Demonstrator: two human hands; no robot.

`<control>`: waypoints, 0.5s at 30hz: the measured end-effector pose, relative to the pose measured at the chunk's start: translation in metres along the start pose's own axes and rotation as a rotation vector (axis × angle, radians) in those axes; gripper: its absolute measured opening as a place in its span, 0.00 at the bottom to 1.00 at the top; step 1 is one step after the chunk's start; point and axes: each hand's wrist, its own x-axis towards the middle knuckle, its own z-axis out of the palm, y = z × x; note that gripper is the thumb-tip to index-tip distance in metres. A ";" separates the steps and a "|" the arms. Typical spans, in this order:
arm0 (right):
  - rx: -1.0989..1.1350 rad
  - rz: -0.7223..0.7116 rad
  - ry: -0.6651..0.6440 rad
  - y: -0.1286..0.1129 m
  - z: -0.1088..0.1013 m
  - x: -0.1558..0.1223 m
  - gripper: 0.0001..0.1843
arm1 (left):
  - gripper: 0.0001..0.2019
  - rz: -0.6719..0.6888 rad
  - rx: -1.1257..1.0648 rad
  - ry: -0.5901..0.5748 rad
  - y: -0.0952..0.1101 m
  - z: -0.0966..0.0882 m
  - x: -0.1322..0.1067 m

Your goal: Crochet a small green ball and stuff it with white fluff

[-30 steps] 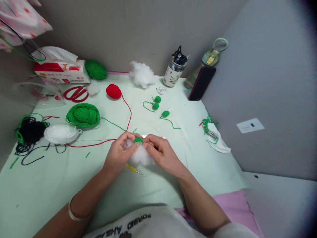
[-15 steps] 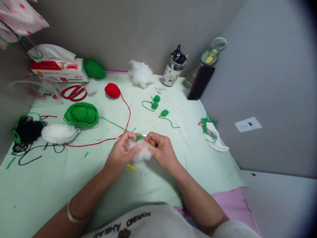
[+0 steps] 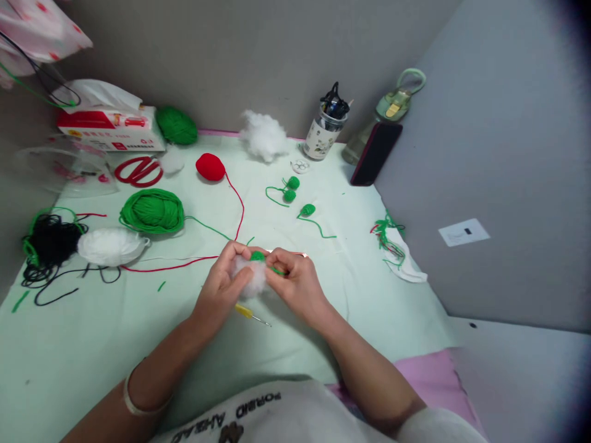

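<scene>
White stuffing (image 3: 253, 282) is pinched under the thumb of my left hand (image 3: 226, 277), whose fingers are closed round it. A small green crocheted piece (image 3: 257, 256) shows at the top, between the fingertips of both hands. My right hand (image 3: 298, 280) is closed in a pinch at the right side of the piece, with a bit of green yarn (image 3: 278, 271) at its fingertips. What else its fingers grip is hidden. Just below my hands lies a crochet hook (image 3: 244, 311) with a yellow handle.
Green yarn (image 3: 152, 211), white yarn (image 3: 112, 247), black yarn (image 3: 53, 241) and red yarn (image 3: 211, 167) lie left. Scissors (image 3: 138, 171) rest near a tissue box (image 3: 115, 129). Small green crocheted balls (image 3: 289, 195), more stuffing (image 3: 264, 136), a pen jar (image 3: 322, 135) and a phone (image 3: 376, 154) stand farther back.
The stuffing and both hands have shifted slightly left and up. Less of the stuffing shows on the right, and the right hand's fingers are a little more curled.
</scene>
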 end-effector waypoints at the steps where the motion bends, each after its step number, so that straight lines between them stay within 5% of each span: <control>1: 0.014 0.007 0.022 0.000 -0.001 0.001 0.10 | 0.13 -0.009 -0.009 -0.018 0.001 0.000 -0.001; 7: 0.014 -0.002 -0.088 -0.010 -0.010 -0.002 0.13 | 0.13 -0.041 0.082 -0.003 -0.002 -0.007 -0.001; 11: -0.077 -0.086 -0.183 -0.013 -0.006 -0.009 0.09 | 0.09 0.039 0.180 0.106 -0.006 -0.006 0.002; 15: 0.064 0.021 -0.172 -0.010 0.000 -0.006 0.12 | 0.11 0.142 0.237 0.221 -0.014 0.001 0.001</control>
